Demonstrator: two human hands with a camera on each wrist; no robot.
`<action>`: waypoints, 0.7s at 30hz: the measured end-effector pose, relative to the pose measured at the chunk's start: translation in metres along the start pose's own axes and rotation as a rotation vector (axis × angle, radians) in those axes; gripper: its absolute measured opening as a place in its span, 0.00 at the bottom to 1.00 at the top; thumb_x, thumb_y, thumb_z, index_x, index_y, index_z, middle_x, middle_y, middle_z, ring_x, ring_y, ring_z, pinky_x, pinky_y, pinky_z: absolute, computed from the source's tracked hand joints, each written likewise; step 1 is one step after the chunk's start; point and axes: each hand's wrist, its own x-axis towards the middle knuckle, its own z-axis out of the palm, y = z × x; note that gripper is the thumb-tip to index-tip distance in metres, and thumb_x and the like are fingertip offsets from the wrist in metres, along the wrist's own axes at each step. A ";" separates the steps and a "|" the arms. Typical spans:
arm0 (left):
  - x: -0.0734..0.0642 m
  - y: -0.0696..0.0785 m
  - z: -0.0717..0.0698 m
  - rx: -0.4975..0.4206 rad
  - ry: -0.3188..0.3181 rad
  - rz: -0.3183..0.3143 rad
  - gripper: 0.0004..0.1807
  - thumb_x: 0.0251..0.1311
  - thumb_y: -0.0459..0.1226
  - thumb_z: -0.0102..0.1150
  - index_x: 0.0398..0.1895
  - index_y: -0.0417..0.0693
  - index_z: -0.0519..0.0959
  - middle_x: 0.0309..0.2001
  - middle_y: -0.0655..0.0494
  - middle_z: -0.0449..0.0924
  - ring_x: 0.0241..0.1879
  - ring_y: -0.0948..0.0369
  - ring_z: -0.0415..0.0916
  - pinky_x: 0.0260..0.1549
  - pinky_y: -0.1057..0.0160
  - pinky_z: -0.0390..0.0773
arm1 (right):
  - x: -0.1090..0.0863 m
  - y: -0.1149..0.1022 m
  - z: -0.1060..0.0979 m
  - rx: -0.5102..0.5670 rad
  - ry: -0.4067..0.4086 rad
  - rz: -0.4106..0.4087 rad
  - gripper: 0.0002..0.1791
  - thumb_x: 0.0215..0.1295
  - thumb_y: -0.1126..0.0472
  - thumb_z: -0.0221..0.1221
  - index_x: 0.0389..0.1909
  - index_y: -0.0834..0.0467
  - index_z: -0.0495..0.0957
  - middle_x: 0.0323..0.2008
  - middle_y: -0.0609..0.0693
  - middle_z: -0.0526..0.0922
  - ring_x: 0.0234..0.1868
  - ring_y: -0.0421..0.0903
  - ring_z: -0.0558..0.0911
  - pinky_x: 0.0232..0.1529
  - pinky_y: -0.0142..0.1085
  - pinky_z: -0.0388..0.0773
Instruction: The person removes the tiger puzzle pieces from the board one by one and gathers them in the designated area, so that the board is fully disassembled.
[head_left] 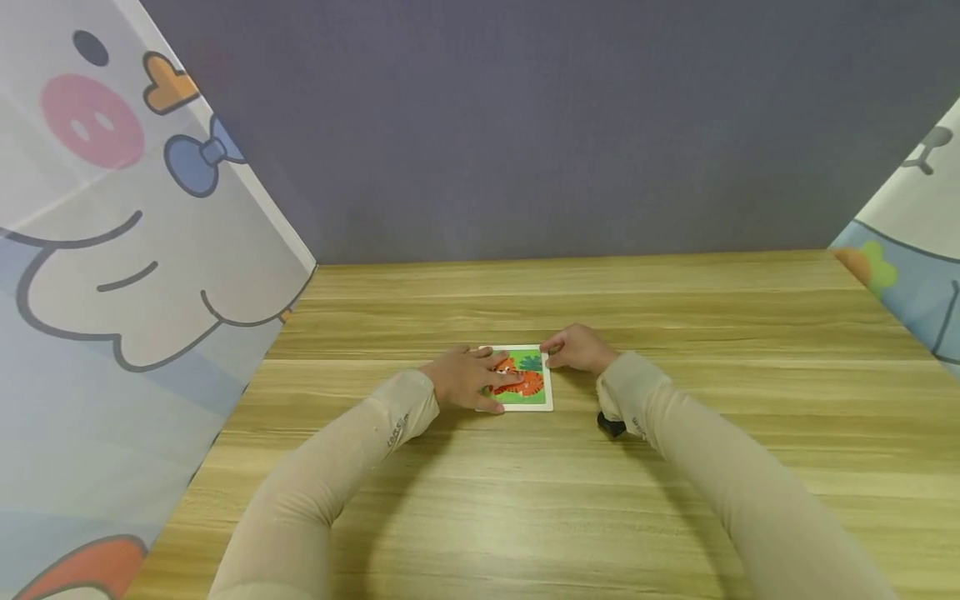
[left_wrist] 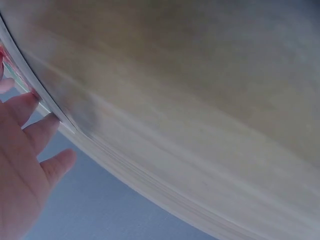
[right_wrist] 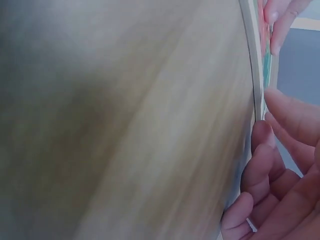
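Left hand [head_left: 465, 380] is lying, fingers spread, over the left side of a white-framed tiger board [head_left: 532, 386]. The board is resting on the desk [head_left: 495, 483], well short of its far edge. Right hand [head_left: 577, 348] is pinching the board's far-right corner; desk is extending rightward.

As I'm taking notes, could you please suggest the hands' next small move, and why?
Perhaps press gently with the left hand, which lies spread partly over the tiger picture, while the right hand, touching the white frame, could steady it.
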 end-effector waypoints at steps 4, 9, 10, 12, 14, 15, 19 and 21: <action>0.000 0.001 -0.001 -0.005 0.002 0.003 0.37 0.72 0.64 0.46 0.81 0.72 0.53 0.83 0.52 0.44 0.82 0.47 0.47 0.78 0.41 0.51 | 0.000 -0.001 0.001 -0.008 -0.013 0.012 0.20 0.65 0.64 0.66 0.56 0.68 0.82 0.58 0.63 0.84 0.59 0.61 0.82 0.62 0.50 0.78; 0.000 0.002 -0.003 0.000 0.007 0.005 0.37 0.72 0.64 0.47 0.81 0.71 0.54 0.83 0.52 0.46 0.81 0.46 0.48 0.77 0.40 0.53 | 0.000 -0.004 0.001 -0.001 -0.029 0.026 0.21 0.65 0.65 0.66 0.57 0.69 0.81 0.59 0.64 0.83 0.60 0.61 0.81 0.62 0.50 0.78; 0.000 0.002 -0.003 0.000 0.009 0.006 0.37 0.72 0.64 0.47 0.81 0.71 0.54 0.83 0.51 0.46 0.81 0.46 0.49 0.77 0.40 0.53 | 0.000 -0.005 0.001 -0.001 -0.029 0.027 0.21 0.65 0.66 0.66 0.57 0.70 0.81 0.59 0.64 0.83 0.60 0.61 0.81 0.62 0.50 0.78; 0.000 0.002 -0.003 0.000 0.013 0.007 0.37 0.72 0.63 0.47 0.81 0.70 0.55 0.83 0.51 0.46 0.81 0.45 0.49 0.77 0.39 0.53 | 0.000 -0.006 0.001 0.001 -0.030 0.028 0.21 0.64 0.66 0.66 0.57 0.70 0.81 0.59 0.64 0.83 0.60 0.61 0.81 0.63 0.50 0.78; 0.000 0.002 -0.003 0.002 0.010 0.006 0.38 0.72 0.64 0.47 0.81 0.70 0.55 0.83 0.50 0.46 0.81 0.45 0.49 0.77 0.39 0.53 | 0.000 -0.007 0.001 0.003 -0.028 0.029 0.21 0.64 0.66 0.66 0.57 0.70 0.81 0.59 0.64 0.82 0.61 0.62 0.81 0.64 0.51 0.77; 0.000 0.002 -0.003 0.004 0.008 0.004 0.38 0.72 0.64 0.47 0.81 0.70 0.55 0.83 0.50 0.46 0.81 0.45 0.48 0.77 0.39 0.53 | 0.001 -0.007 0.001 0.007 -0.028 0.030 0.21 0.64 0.66 0.66 0.57 0.70 0.81 0.60 0.64 0.82 0.62 0.62 0.80 0.64 0.51 0.77; 0.001 0.002 -0.003 0.009 -0.008 -0.007 0.38 0.71 0.64 0.47 0.81 0.70 0.54 0.83 0.51 0.44 0.81 0.45 0.47 0.78 0.39 0.52 | 0.001 -0.008 0.001 0.011 -0.030 0.031 0.22 0.63 0.66 0.66 0.57 0.70 0.81 0.60 0.65 0.82 0.63 0.63 0.80 0.65 0.52 0.76; 0.001 0.003 -0.004 0.012 -0.010 -0.012 0.38 0.71 0.64 0.47 0.81 0.70 0.54 0.83 0.52 0.45 0.81 0.45 0.47 0.78 0.39 0.52 | 0.001 -0.008 0.001 0.009 -0.027 0.032 0.22 0.63 0.66 0.66 0.57 0.70 0.81 0.60 0.65 0.82 0.62 0.62 0.80 0.65 0.52 0.76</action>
